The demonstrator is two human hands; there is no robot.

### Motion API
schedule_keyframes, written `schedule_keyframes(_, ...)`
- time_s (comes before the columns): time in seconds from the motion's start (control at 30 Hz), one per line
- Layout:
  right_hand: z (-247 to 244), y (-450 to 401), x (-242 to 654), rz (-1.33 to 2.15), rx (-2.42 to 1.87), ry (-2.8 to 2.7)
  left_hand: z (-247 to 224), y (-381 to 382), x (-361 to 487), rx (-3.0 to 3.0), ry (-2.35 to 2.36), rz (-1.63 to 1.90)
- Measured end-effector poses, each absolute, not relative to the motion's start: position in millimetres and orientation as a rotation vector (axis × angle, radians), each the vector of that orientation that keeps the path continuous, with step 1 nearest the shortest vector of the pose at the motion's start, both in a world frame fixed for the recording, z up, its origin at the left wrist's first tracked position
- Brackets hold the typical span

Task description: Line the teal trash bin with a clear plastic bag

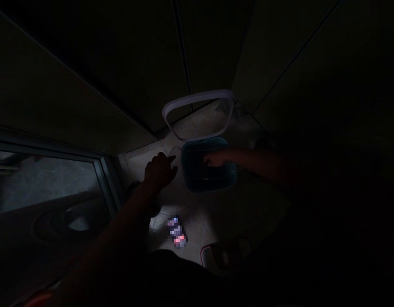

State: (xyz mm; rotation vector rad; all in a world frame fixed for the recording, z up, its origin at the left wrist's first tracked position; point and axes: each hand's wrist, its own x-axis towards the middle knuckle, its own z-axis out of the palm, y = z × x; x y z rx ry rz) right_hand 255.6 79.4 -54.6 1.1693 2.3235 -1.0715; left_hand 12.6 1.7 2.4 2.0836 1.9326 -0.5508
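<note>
The scene is very dark. A blue-green plastic tub [209, 181] with rounded corners rests on the tiled floor. My right hand [217, 158] reaches in from the right over its opening, fingers bent downward and close together; anything between them is lost in shadow. Left of the tub, my left hand [159, 171] hovers above the floor with nothing visible in it. Its fingers are loosely bent, and a gap shows between thumb and forefinger. Behind the tub stands a pale rounded-square rim [198, 97], tilted up; floor and wall show through its middle.
A small bright pixelated object [176, 232] lies on the tiles [201, 221] near me. Beside it is a red-edged item [207, 255], too dark to identify. Dark walls [209, 47] meet in a corner ahead. A framed opening [105, 183] lies to the left.
</note>
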Motion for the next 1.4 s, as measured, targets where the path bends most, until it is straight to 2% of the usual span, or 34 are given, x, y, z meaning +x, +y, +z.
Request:
schedule_keyframes(0.17, -14.8, 60.4, 326.1, -0.836, 1.225, 2.380, 21.1, -21.3, 13.2, 2.307, 2.021, -0.438)
schedule_keyframes(0.3, 5.6, 17.5, 354.6, -0.747, 1.275, 2.497, 25.9, -35.2, 35.6, 2.487, 1.860, -0.352)
schedule_keyframes(0.43, -5.6, -14.4, 352.1, -0.783, 1.291, 2.529, 7.9, -38.9, 59.1, 2.429, 1.565, -0.527)
schedule_keyframes(0.67, -31.0, -18.4, 327.1, -0.687, 1.221, 2.438, -27.6, -35.4, 68.0, 2.247, 1.539, -0.643)
schedule_keyframes(0.97, -42.0, -8.3, 311.4, -0.604, 1.140, 2.282, -36.8, -25.8, 70.5, 2.268, 1.530, -0.744)
schedule_keyframes(1.4, -46.3, -12.2, 334.9, -0.500, 1.125, 2.381, -40.9, -36.2, 53.0, 2.287, 1.594, -0.635)
